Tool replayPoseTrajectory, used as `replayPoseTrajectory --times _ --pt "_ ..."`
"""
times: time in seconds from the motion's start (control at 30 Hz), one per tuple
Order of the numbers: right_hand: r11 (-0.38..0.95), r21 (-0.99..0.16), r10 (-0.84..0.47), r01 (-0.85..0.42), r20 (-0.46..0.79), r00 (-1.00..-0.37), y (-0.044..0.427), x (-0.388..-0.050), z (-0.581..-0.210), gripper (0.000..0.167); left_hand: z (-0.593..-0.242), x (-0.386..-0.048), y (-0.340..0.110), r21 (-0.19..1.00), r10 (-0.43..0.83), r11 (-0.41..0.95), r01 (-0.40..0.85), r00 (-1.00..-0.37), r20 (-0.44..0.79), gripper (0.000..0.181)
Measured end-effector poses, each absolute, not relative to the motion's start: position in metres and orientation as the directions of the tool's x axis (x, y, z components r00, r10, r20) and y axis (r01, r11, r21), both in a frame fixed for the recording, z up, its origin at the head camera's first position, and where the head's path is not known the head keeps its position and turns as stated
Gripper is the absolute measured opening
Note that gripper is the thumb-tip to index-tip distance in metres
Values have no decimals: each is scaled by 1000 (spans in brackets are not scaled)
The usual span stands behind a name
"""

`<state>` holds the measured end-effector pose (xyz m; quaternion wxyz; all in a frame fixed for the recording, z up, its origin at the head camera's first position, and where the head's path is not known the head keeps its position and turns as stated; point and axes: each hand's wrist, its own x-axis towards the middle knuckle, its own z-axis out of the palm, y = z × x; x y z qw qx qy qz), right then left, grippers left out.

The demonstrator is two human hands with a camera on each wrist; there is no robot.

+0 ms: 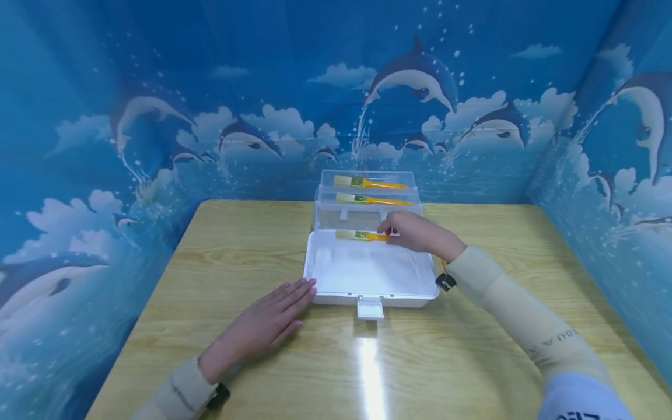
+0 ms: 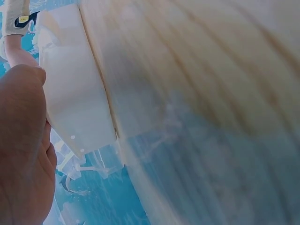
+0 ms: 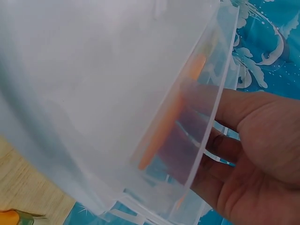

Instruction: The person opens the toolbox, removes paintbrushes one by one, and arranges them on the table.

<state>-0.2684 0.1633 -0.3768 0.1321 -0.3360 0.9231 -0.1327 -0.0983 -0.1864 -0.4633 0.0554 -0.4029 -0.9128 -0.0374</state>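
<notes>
R hand (image 1: 414, 228) over wht box (image 1: 367, 273), curled round brush hdl (image 1: 377, 237)

Ahead of the right hand (image 1: 415, 230), raised trays (image 1: 362, 220) stand in the way; the brush (image 1: 361, 235) in its fingers juts leftward. Room opens nearward over the box (image 1: 367, 271) and rightward over the table (image 1: 506, 248). The box bars the left hand (image 1: 270, 319) rightward; leftward there is passage.

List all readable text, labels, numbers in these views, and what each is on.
"OU A" (partial, rest unclear): right sleeve.
Blue fabric below it: lettering cut off, unreadable.
Left sleeve: dark print, unreadable.
Yellow patch on black wrist strap: too small.
White box: none visible.
</notes>
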Motion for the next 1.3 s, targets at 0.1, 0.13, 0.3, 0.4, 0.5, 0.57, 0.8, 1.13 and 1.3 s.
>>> replayPoseTrajectory --times 0.1,0.13,0.3,0.4,0.5,0.57,0.8,1.13,1.3 --pt "733 -340 -661 -589 -152 -735 163 -269 -377 27 -463 -98 -186 28 730 673 739 -670 133 64" --pt "732 -341 -662 -590 -152 -734 163 -270 -378 26 -463 -98 -186 29 730 674 738 -671 128 64" --pt "720 -334 -676 -608 -144 -722 163 -271 -379 25 -462 -99 -186 35 729 677 735 -676 111 64" --pt "710 -319 -689 -627 -132 -713 164 -270 -380 24 -463 -99 -186 35 729 675 737 -673 121 64" --pt "702 -297 -699 -647 -115 -706 164 -268 -380 23 -464 -99 -186 28 733 668 744 -663 150 65" --pt "698 -285 -704 -657 -104 -702 165 -267 -380 22 -464 -99 -186 27 735 663 748 -657 168 65" --pt "707 -256 -698 -659 -105 -708 166 -266 -379 21 -464 -99 -186 23 739 658 753 -651 173 66" --pt "730 -222 -676 -646 -95 -731 167 -263 -383 22 -461 -98 -186 44 734 668 743 -667 127 66" --pt "734 -224 -669 -641 -75 -739 168 -260 -383 25 -459 -98 -185 35 740 662 749 -660 125 64"
